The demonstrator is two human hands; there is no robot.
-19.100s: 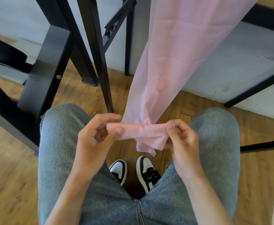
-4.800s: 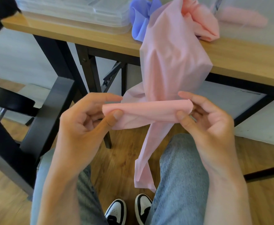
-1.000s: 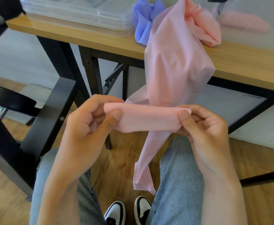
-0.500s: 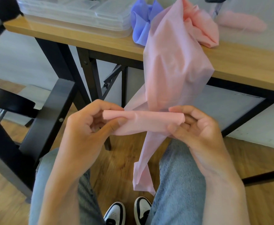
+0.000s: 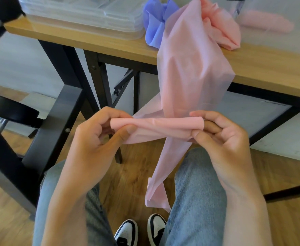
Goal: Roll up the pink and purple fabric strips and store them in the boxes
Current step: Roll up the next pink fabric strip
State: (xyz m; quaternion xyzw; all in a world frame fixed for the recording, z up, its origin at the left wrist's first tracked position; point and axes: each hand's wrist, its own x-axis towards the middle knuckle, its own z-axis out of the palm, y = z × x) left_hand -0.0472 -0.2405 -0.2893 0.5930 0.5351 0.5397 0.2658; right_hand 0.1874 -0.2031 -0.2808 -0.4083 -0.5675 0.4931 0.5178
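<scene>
Right, both hands are on the pink fabric strip, holding its rolled part level above the lap. On the near end, the left hand pinches the roll's left end, thumb pressed underneath, fingers curled over the top and clamped on the cloth. Over on the other side, the right hand grips the roll's right end, thumb below, fingers curled round the open end of the tube. Between the 2 hands the roll runs straight across, slightly creased in the middle.

Up from the roll, the loose length of the strip climbs to the tabletop and drapes over its front edge, ending in a crumpled pink heap on top. Below the roll, a loose tail of the same strip hangs down between the knees, its end just above the 2 black-and-white shoes on the wooden floor.

On the tabletop, the purple fabric strip lies bunched just beside the pink heap, to its left. Further left, the clear plastic boxes sit stacked and flat near the edge. At far right, a rolled pink strip shows through translucent plastic, though what encloses it I cannot tell. A black chair stands at the left.
</scene>
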